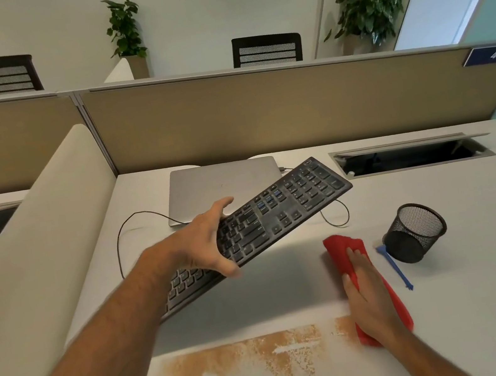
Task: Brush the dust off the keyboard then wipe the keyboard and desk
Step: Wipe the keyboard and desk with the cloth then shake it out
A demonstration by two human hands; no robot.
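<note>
The black keyboard is held tilted above the worktop by the left hand, its grip curled round the keyboard's near and far edges. A red cloth is pressed flat onto the worktop by the right hand, fingers straight. Brown dust is spread over the near worktop. A blue brush lies just beside a black mesh cup. A closed laptop is seen behind the keyboard.
</note>
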